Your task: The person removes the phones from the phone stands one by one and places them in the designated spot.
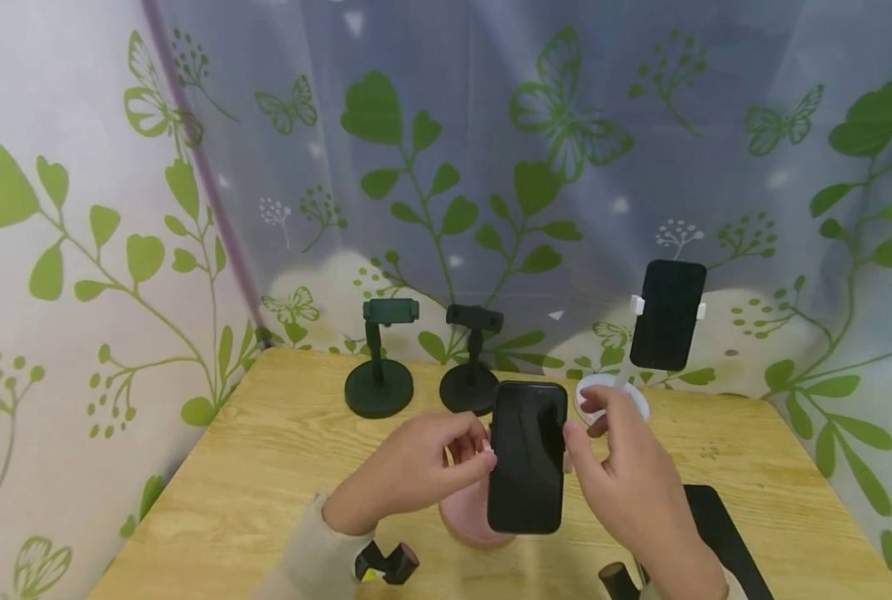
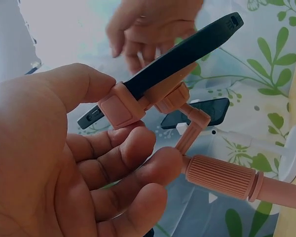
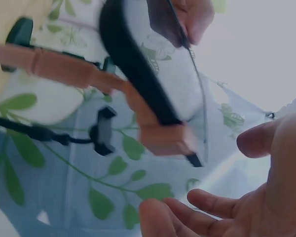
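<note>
A black phone (image 1: 527, 458) sits in the clamp of a pink phone stand (image 1: 470, 517), whose round base is on the table in front of the person. In the left wrist view, the left hand (image 1: 423, 467) pinches the pink side clamp (image 2: 121, 106), thumb on top and fingertips beneath. On the other side of the phone, the right hand (image 1: 633, 475) is held with its fingers loosely bent. The right wrist view shows a gap between this hand and the clamp (image 3: 165, 139), with nothing in the fingers.
Behind the pink stand are a dark green phone stand (image 1: 378, 392) and a black one (image 1: 468, 387). A white stand (image 1: 637, 400) at the back right holds another phone (image 1: 668, 315). Near the right forearm lies a flat black object (image 1: 724, 533) on the wooden table (image 1: 266, 467). Patterned cloth surrounds it.
</note>
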### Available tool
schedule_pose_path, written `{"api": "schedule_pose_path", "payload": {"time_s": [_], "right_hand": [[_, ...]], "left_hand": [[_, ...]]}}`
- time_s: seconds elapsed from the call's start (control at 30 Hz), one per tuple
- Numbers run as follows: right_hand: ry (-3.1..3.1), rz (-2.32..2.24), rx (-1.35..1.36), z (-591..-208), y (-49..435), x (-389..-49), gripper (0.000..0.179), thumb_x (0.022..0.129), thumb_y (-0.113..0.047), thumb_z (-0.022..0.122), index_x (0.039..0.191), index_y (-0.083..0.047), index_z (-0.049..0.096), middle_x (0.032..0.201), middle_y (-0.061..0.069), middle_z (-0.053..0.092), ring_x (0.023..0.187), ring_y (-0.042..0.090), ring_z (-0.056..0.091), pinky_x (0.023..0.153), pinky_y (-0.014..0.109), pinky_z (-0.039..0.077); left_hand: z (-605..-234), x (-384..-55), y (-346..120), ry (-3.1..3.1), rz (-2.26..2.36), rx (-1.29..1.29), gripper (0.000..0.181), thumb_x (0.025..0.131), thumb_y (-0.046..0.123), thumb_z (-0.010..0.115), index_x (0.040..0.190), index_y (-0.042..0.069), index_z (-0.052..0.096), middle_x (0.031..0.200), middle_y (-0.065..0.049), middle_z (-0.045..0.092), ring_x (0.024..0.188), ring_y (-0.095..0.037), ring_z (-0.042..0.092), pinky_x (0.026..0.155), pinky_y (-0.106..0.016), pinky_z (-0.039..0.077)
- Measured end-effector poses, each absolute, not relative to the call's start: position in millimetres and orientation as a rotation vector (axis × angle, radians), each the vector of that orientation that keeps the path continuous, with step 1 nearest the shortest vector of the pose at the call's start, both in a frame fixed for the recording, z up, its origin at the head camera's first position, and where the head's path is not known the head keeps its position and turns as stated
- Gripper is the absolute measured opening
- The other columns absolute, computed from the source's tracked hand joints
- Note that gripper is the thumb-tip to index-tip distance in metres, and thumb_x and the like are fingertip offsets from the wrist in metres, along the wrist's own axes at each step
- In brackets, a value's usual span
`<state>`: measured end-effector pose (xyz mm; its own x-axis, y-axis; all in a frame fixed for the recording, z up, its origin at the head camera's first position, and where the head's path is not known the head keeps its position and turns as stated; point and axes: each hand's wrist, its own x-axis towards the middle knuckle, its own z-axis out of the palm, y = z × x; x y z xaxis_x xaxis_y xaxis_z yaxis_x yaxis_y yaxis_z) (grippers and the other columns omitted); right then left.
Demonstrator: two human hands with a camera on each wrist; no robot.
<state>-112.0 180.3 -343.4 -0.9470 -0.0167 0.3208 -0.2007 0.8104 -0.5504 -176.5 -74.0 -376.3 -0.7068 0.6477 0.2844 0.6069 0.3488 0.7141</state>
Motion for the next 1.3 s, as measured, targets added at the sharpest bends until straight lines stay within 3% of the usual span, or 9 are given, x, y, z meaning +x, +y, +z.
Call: {"api": "schedule_pose_path", "payload": {"time_s": [0.23,0.37,0.57,0.67,0.8,0.9,1.1,1.3], "right_hand": [[-2.611,0.72,0.209,-325.0,172.6,-103.2,0.046,0.103,-0.04,0.061,0.14,-0.013,0.052,0.129,0.007,0.057,0.082,0.015,0.067,0.067,0.037,0.056],[-2.442,0.627,0.328,-317.7,164.2,-101.3,0.042,0.096,-0.029,0.069,0.133,-0.011,0.058,0.126,0.005,0.061,0.083,0.016,0.069,0.061,0.034,0.057],[-2.315,0.451,0.482,-310.2,153.2,-100.0,0.042,0.089,-0.028,0.069,0.125,-0.007,0.064,0.122,0.011,0.063,0.072,0.017,0.062,0.044,0.024,0.041],[-2.386,0.368,0.481,-309.4,148.6,-99.7,0.05,0.091,-0.033,0.069,0.132,-0.006,0.061,0.128,0.016,0.06,0.08,0.025,0.064,0.04,0.023,0.035],[-2.547,0.3,0.433,-311.0,143.0,-99.3,0.062,0.094,-0.043,0.069,0.144,-0.008,0.054,0.14,0.02,0.053,0.11,0.041,0.063,0.042,0.033,0.046],[-2.615,0.278,0.413,-310.5,140.6,-100.8,0.067,0.095,-0.045,0.069,0.148,-0.009,0.05,0.146,0.021,0.048,0.121,0.046,0.057,0.046,0.043,0.052],[-2.607,0.237,0.416,-306.6,137.8,-102.7,0.068,0.095,-0.045,0.07,0.148,-0.008,0.05,0.151,0.02,0.045,0.121,0.044,0.059,0.046,0.043,0.051],[-2.583,0.164,0.465,-299.2,133.3,-107.1,0.07,0.095,-0.047,0.07,0.149,-0.007,0.05,0.142,0.018,0.049,0.106,0.037,0.063,0.046,0.037,0.05]], "left_hand": [[-377.5,-176.1,-76.1,2.515,1.294,1.16,0.014,0.103,0.042,0.063,0.102,0.029,0.066,0.086,0.015,0.064,0.076,-0.004,0.06,0.068,-0.026,0.052],[-375.5,-176.7,-76.8,2.536,1.266,1.177,0.016,0.104,0.045,0.062,0.102,0.03,0.066,0.086,0.016,0.063,0.075,-0.003,0.059,0.068,-0.025,0.052],[-374.3,-174.1,-76.5,2.554,1.238,1.167,0.017,0.104,0.046,0.06,0.104,0.029,0.065,0.086,0.016,0.063,0.075,-0.003,0.06,0.069,-0.025,0.052],[-375.5,-173.1,-72.7,2.532,1.223,1.172,0.024,0.105,0.052,0.056,0.105,0.03,0.064,0.086,0.016,0.063,0.074,-0.003,0.059,0.069,-0.024,0.051],[-378.8,-170.7,-69.9,2.531,1.188,1.181,0.027,0.106,0.054,0.051,0.106,0.028,0.062,0.086,0.015,0.062,0.071,-0.003,0.057,0.067,-0.023,0.049],[-379.9,-170.7,-70.4,2.565,1.165,1.181,0.025,0.107,0.05,0.052,0.106,0.028,0.061,0.085,0.016,0.061,0.068,-0.002,0.056,0.066,-0.023,0.049],[-380.0,-169.2,-69.2,2.591,1.124,1.229,0.029,0.109,0.051,0.046,0.102,0.026,0.058,0.079,0.014,0.057,0.062,-0.002,0.051,0.061,-0.021,0.044],[-377.4,-168.8,-68.4,2.591,1.119,1.291,0.025,0.111,0.044,0.046,0.1,0.024,0.056,0.079,0.013,0.055,0.062,-0.002,0.05,0.061,-0.019,0.043]]}}
